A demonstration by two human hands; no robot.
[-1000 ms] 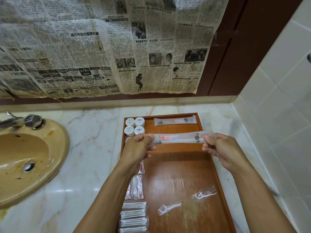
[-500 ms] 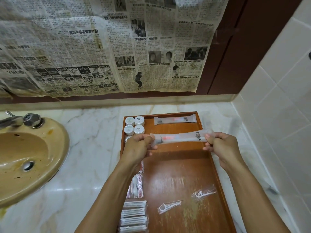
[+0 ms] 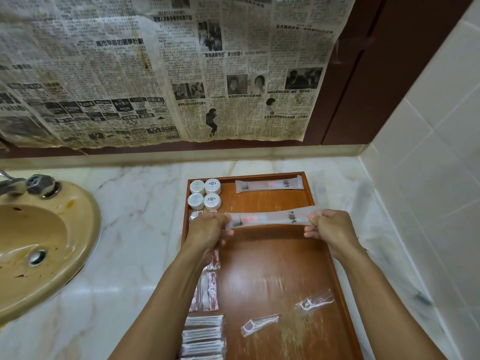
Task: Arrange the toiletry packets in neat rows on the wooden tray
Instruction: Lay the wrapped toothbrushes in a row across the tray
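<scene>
Now, with your left hand (image 3: 207, 229) and right hand (image 3: 328, 229) pinching the toothbrush packet (image 3: 270, 219) ends, lower it flat, parallel to the placed packet (image 3: 268, 183), just nearer you on the wooden tray (image 3: 270, 258).

Bare wood lies open across the middle of the wooden tray (image 3: 270, 258). Round tubs (image 3: 205, 194) and stacked packets (image 3: 204, 336) crowd its left edge, a long packet (image 3: 268, 183) the far end, two floss packets (image 3: 259, 324) the near right
</scene>
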